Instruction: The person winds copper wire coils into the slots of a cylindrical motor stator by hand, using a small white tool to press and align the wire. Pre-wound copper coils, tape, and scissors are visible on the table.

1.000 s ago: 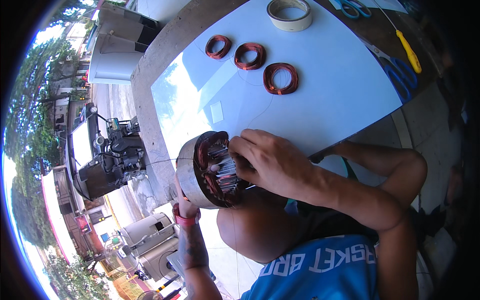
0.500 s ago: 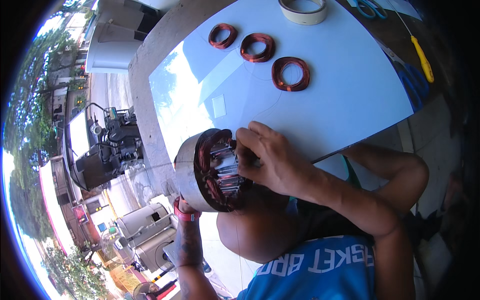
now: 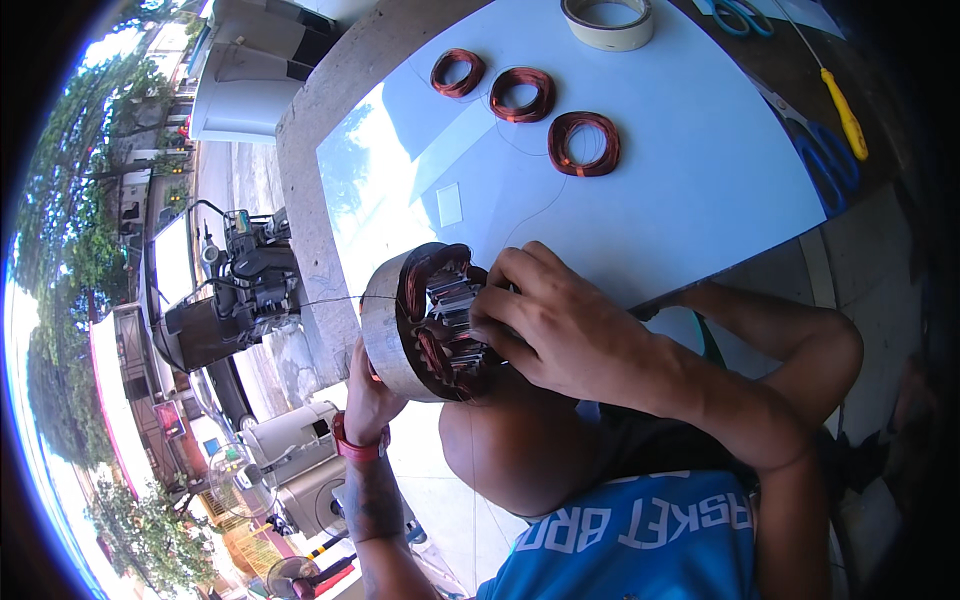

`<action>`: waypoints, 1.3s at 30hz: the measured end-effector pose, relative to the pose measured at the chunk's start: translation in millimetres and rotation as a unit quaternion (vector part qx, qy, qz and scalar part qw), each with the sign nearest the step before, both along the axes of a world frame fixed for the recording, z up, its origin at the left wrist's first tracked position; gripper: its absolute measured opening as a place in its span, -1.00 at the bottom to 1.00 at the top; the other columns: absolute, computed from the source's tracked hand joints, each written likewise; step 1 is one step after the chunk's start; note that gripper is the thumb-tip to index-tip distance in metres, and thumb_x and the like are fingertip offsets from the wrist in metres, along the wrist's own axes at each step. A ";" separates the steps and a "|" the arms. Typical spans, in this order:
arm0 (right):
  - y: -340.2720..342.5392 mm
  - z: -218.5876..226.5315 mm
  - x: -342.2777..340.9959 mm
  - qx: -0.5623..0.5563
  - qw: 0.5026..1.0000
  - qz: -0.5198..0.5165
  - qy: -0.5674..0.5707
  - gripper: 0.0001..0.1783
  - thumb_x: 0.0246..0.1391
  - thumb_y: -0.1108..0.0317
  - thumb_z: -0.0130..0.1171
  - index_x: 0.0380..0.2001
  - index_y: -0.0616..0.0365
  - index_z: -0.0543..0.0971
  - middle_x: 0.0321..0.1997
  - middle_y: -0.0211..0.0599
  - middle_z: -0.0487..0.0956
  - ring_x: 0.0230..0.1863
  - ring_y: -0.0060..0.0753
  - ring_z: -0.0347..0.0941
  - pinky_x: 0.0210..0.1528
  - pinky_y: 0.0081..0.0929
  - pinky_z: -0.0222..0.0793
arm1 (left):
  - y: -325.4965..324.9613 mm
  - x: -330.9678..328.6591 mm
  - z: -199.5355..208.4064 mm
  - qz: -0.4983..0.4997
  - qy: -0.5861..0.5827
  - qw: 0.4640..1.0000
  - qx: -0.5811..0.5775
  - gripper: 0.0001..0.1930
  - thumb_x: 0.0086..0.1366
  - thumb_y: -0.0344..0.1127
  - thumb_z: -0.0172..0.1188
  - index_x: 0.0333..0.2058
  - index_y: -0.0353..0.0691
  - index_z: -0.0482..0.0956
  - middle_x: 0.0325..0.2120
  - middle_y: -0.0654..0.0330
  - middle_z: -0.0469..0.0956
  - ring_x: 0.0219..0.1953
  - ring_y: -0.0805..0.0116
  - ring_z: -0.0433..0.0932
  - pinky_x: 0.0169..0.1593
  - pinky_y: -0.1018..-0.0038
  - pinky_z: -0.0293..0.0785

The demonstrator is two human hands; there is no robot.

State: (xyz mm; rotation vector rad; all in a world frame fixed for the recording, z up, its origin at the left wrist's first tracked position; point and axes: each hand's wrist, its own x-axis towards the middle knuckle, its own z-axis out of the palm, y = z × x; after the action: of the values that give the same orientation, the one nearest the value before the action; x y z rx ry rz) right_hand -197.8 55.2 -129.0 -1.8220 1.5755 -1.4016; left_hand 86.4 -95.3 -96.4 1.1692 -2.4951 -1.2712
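Observation:
A motor stator [image 3: 385, 320], a grey metal ring with reddish copper windings [image 3: 432, 285] and pale liners in its slots, stands tilted at the near edge of the white board. My left hand [image 3: 372, 395], with a red band at the wrist, grips the ring from its outer left side; some fingers are hidden behind it. At the open face, my right hand [image 3: 550, 320] has its fingers curled and pinched at the slots; what lies between them is hidden. A thin wire runs from near my right hand to the nearest of three copper wire coils [image 3: 584, 143].
The other coils, a middle coil [image 3: 522, 95] and a far coil [image 3: 457, 73], lie on the white board [image 3: 690, 160]. A tape roll [image 3: 608, 25], blue-handled scissors [image 3: 825, 165], light-blue scissors [image 3: 740, 15] and a yellow screwdriver [image 3: 845, 115] are at the far right. My bent knee [image 3: 510, 445] is below the stator.
The stator has turned a little and sits slightly higher and further right in view. More of my left hand shows beside it. My right fingers have shifted a little along the slots.

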 end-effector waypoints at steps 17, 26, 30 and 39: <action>17.6 -19.8 4.5 -0.072 0.989 -0.027 0.128 -0.72 0.21 0.35 0.29 -0.03 0.21 0.67 -0.04 -0.24 0.54 -0.01 -0.29 0.51 0.13 -0.36 0.58 | 24.5 -0.4 -23.4 0.108 0.038 0.993 -0.011 -0.20 0.26 -0.42 0.51 0.34 -0.39 0.21 0.20 -0.03 0.50 0.21 0.22 0.55 0.25 0.29 0.51; -0.9 -6.4 15.2 -0.060 0.995 -0.035 0.078 -0.78 0.14 0.40 0.40 -0.15 0.13 0.65 -0.14 -0.31 0.54 -0.07 -0.23 0.50 0.06 -0.31 0.56 | 30.5 17.7 -48.9 -0.013 -0.022 0.982 -0.186 -0.20 0.20 -0.31 0.54 0.38 -0.27 0.39 0.30 -0.04 0.46 0.33 -0.06 0.44 0.43 0.05 0.28; 3.4 -14.9 17.2 -0.068 0.994 -0.030 0.085 -0.79 0.12 0.40 0.41 -0.16 0.13 0.67 -0.09 -0.34 0.56 -0.05 -0.25 0.51 0.06 -0.33 0.57 | 36.3 19.9 -67.9 -0.051 0.015 0.959 -0.278 -0.22 0.18 -0.22 0.54 0.36 -0.25 0.46 0.31 -0.08 0.47 0.39 -0.11 0.38 0.44 -0.07 0.24; 20.1 -39.0 1.2 -0.133 0.963 -0.049 0.231 -0.62 0.19 0.36 0.33 0.08 0.15 0.71 0.22 -0.17 0.63 0.22 -0.16 0.56 0.31 -0.25 0.54 | 42.1 11.7 -74.2 0.084 0.160 0.979 -0.097 -0.38 0.51 -0.15 0.15 0.43 -0.34 0.33 0.36 -0.02 0.47 0.35 0.17 0.46 0.38 0.26 0.43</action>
State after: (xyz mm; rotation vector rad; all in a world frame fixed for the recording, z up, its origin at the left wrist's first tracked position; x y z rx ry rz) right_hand -196.6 75.3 -168.0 -2.3977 1.7828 -1.3498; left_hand 98.1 -53.2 -170.6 1.0138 -2.1801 -1.0494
